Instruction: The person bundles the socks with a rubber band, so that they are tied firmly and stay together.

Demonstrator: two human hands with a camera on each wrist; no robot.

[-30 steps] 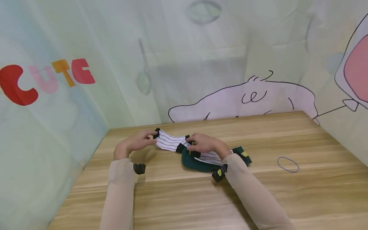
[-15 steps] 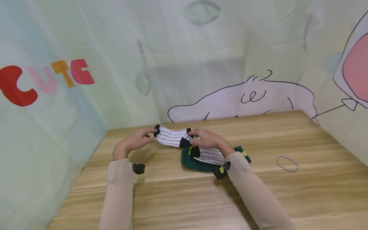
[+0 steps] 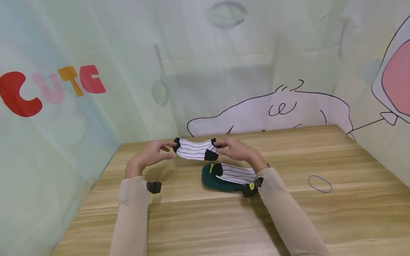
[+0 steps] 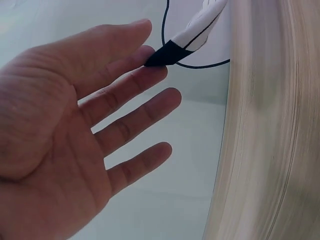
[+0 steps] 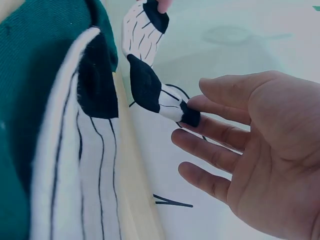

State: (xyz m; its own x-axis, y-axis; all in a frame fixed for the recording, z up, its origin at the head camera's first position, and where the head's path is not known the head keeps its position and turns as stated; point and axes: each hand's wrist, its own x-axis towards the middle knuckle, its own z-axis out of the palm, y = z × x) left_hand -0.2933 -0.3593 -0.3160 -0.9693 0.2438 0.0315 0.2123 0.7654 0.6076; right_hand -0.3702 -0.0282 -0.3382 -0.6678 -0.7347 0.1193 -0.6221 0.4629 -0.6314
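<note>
A white sock with black stripes (image 3: 193,149) hangs level above the table, stretched between the hands. Its black toe (image 4: 169,54) is pinched by the fingertips of the left hand (image 3: 150,156), whose other fingers spread out. At the opposite end, the right hand (image 3: 238,149) pinches the black cuff (image 5: 191,116) between fingertips, close to the black heel (image 3: 211,155). Below lies a second striped sock (image 3: 237,173), on top of a dark green cloth piece (image 3: 213,182) with a yellow band. The right forearm hides part of this pile in the head view.
A thin bluish loop (image 3: 320,184) lies to the right on the wooden table (image 3: 198,224). Printed cloth walls (image 3: 128,89) rise behind the table and along both sides. A small black camera is strapped to each wrist.
Both hands have lifted the striped sock off the pile and moved it slightly back, the right hand shifting rightward and drawing it straighter. The second sock and green cloth stay put.
</note>
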